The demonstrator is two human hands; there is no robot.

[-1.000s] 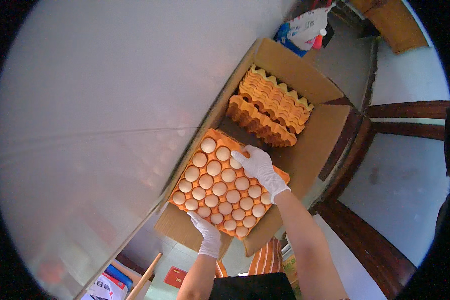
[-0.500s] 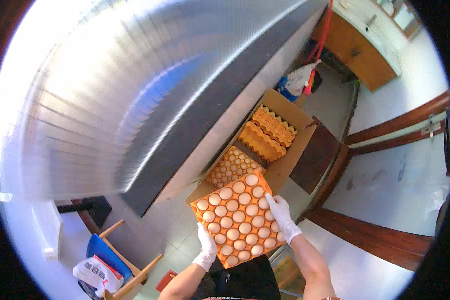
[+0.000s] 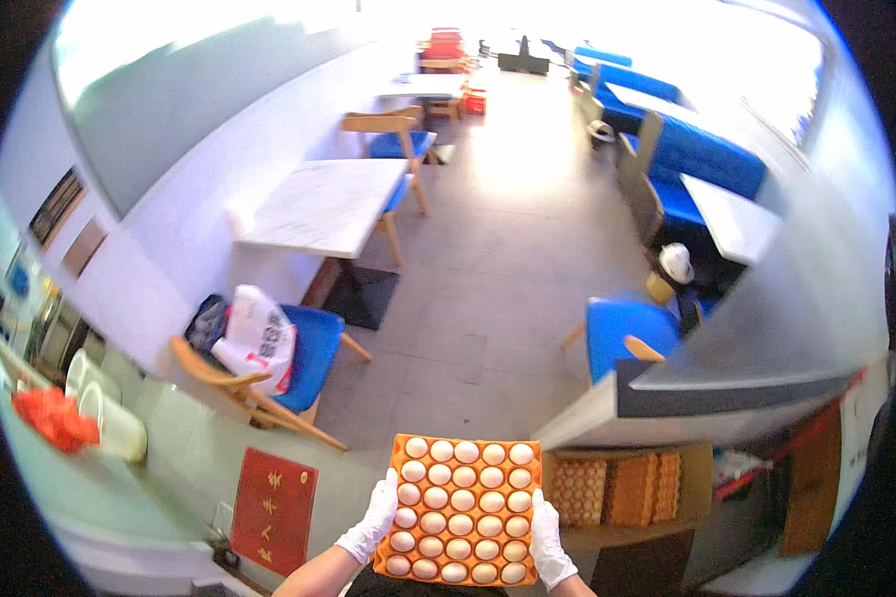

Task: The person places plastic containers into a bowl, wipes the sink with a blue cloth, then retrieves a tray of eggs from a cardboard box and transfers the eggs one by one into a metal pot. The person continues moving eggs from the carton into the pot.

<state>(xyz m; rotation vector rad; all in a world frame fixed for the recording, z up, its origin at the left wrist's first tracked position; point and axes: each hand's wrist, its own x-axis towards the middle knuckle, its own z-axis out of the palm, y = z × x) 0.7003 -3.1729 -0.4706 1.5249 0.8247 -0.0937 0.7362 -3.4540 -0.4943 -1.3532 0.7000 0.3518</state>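
Observation:
An orange egg tray (image 3: 449, 484) filled with rows of pale eggs is held level in front of me. My left hand (image 3: 376, 513), in a white glove, grips its left edge. The right edge is held by my right hand (image 3: 548, 538), gloved in white too. Both hands have their fingers partly hidden under the tray. To the right, behind a low partition, a cardboard box (image 3: 702, 483) holds another tray of eggs (image 3: 577, 490) and a stack of orange trays (image 3: 643, 489).
Ahead runs a grey tiled floor (image 3: 458, 298). A blue-seated wooden chair (image 3: 319, 343) with a white bag (image 3: 261, 333) and a marble-topped table (image 3: 319, 207) stand left. Another blue chair (image 3: 627, 333) is by the partition (image 3: 717, 390) at right. A red mat (image 3: 275, 509) lies near left.
My view has swung left, away from the box, toward the dining room. The egg tray has come along in both hands and now sits squarer to me.

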